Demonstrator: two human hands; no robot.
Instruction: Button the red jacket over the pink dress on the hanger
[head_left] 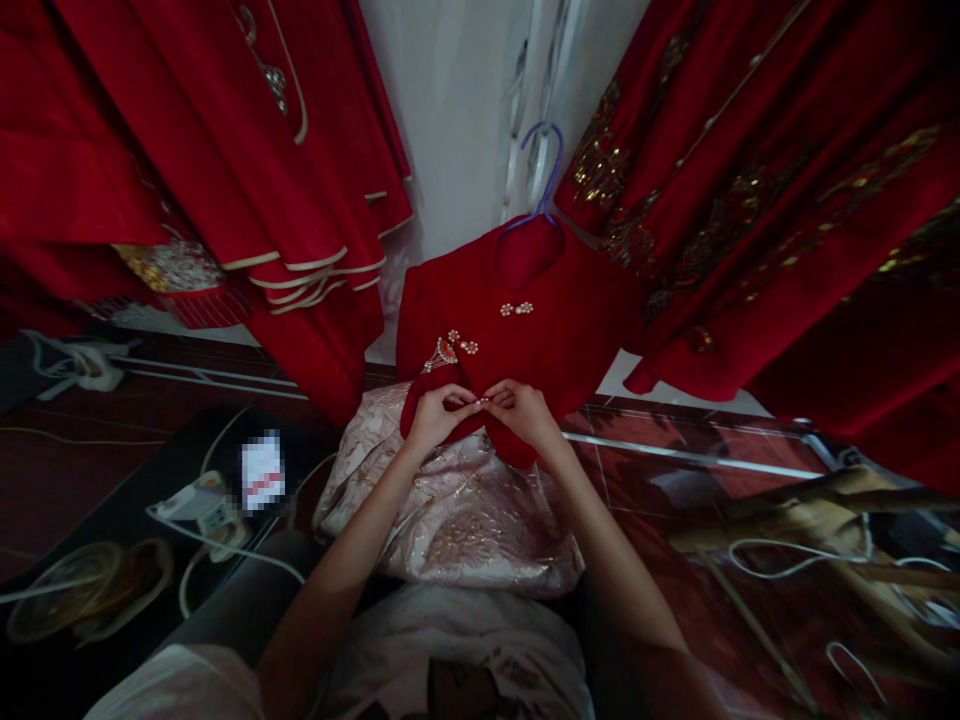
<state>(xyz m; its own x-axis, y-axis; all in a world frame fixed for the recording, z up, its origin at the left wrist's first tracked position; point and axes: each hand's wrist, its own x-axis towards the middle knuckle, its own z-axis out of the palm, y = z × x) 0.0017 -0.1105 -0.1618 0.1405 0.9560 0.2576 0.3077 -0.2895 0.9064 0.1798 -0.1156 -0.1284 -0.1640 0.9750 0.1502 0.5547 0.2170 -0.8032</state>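
A red jacket [577,325] hangs from a purple hanger [556,165], its lower front resting over pale, shiny brocade cloth [465,530] on my lap. My left hand [441,415] and my right hand [521,408] meet at the jacket's lower front edge. Both pinch thumb against fingers around a small beaded clasp [484,401], mostly covered by the fingertips. Higher up the front sits another pearl-like clasp [517,310], which looks fastened. Flower-shaped beads and a fan-shaped ornament [446,350] decorate the jacket left of centre.
Red garments [300,200] hang at left, and sequinned red ones [750,230] at right. On the dark surface at left are a power strip [217,515], cables and a clear plastic container [67,590]. A metal rail [690,457] runs low at right, near blurred clutter.
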